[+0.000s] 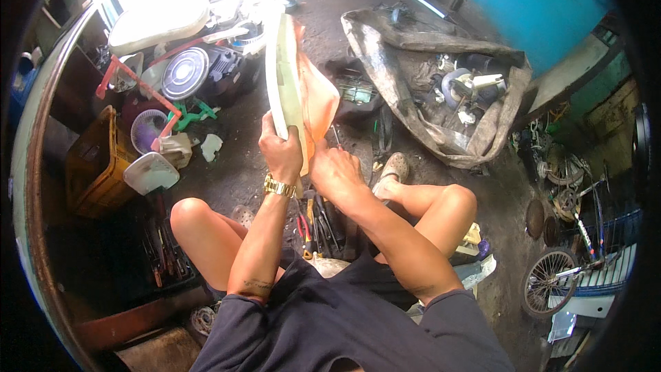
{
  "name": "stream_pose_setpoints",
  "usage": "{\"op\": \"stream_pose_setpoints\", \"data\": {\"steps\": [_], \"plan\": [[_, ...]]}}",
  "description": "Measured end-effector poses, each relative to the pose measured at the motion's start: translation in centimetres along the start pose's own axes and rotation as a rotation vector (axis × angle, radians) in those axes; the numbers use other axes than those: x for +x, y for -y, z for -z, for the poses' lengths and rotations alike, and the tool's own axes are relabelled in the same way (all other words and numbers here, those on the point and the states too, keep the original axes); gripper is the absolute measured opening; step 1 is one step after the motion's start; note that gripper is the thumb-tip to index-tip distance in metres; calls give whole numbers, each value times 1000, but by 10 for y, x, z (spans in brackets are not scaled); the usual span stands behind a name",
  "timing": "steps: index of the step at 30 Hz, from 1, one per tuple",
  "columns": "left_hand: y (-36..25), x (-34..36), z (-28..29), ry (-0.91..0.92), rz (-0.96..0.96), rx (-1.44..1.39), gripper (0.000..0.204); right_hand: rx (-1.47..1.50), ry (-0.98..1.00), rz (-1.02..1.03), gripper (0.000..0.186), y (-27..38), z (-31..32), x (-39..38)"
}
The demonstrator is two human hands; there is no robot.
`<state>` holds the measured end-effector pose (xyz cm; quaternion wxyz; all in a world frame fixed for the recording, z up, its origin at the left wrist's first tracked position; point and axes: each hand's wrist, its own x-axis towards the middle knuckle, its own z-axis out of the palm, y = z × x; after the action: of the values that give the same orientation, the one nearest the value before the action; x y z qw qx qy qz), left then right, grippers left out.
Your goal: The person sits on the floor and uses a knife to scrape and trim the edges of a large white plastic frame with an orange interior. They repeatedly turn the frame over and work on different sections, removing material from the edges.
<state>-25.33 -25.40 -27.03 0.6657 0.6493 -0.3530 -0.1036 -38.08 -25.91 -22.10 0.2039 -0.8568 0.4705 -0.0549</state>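
A long curved plastic panel (pixel 284 72), white along its edge and pale yellow inside, stands upright in front of me. Its other side carries an orange translucent sheet (pixel 317 100). My left hand (pixel 281 149), with a gold watch at its wrist, is closed round the panel's lower left edge. Against the lower right of the orange part, my right hand (pixel 335 172) is closed. A thin shaft rises by its fingers, but what it grips is mostly hidden. Below the hands, pliers and other hand tools (pixel 318 226) lie between my legs.
At right, a large dirty sack (pixel 441 155) lies open with scrap parts inside. To the left are a yellow crate (pixel 96 158), a round grey lid (pixel 185 72) and loose plastic pieces. A small wheel (pixel 549 282) and bicycle parts lie at far right, below a blue panel (pixel 533 14).
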Motion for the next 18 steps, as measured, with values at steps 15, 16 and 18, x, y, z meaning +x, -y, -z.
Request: {"op": "stream_pose_setpoints", "data": {"steps": [15, 16, 18], "plan": [[-32, 66, 21, -92, 147, -184, 38, 116, -182, 42, 29, 19, 62, -9], [-31, 77, 29, -112, 125, -156, 41, 150, -190, 88, 29, 24, 67, -10], [-34, 92, 25, -121, 110, -89, 45, 338, -160, 125, 27, 22, 80, -17]]}}
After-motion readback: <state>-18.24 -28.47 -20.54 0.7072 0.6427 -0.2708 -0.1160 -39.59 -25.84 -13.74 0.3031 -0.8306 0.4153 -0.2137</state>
